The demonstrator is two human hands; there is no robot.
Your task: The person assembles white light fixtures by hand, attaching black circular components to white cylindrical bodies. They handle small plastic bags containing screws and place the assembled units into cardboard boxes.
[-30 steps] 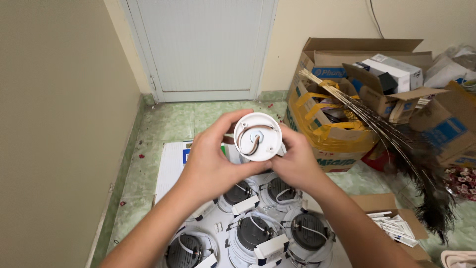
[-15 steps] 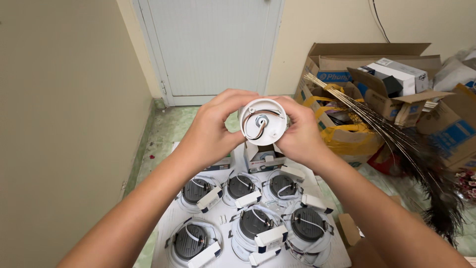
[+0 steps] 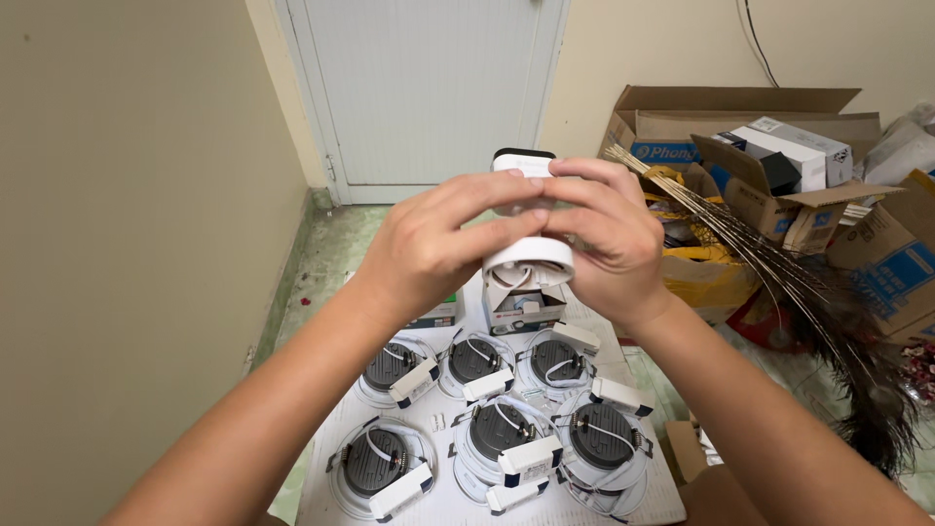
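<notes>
Hands [image 3: 531, 244] gripping white downlight [image 3: 529, 261], body mostly hidden behind fingers [image 3: 487, 195]

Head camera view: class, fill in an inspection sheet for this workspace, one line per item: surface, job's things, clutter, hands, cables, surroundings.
Surface: white sheet on a green tiled floor.
Job's things: white round light fitting held up in both hands; six like it lie face down on the sheet, e.g..
Clutter: open small box; cardboard boxes; broom.
Hands: left hand and right hand both grip the fitting.
Cables: black cable on the wall.
Surroundings: white door, beige walls.
</notes>
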